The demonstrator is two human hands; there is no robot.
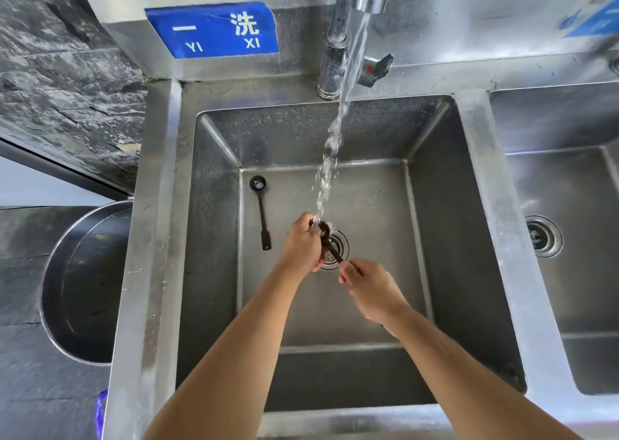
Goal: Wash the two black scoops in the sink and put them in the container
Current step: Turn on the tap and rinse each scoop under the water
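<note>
One black scoop (pixel 330 242) is held over the drain, its bowl under the running water. My left hand (pixel 301 243) wraps around the bowl end, fingers closed on it. My right hand (pixel 370 287) pinches the handle's lower end. A second black scoop (pixel 262 211) lies flat on the steel sink (pixel 368 198) floor at the left, bowl pointing away from me, apart from both hands. A round steel container (pixel 77 282) sits to the left of the sink, outside it.
The faucet (pixel 338 37) stands at the back with a stream falling to the drain (pixel 336 250). A second basin (pixel 569 225) lies to the right. A blue sign (pixel 214 30) is on the backsplash. A dark stone counter lies to the left.
</note>
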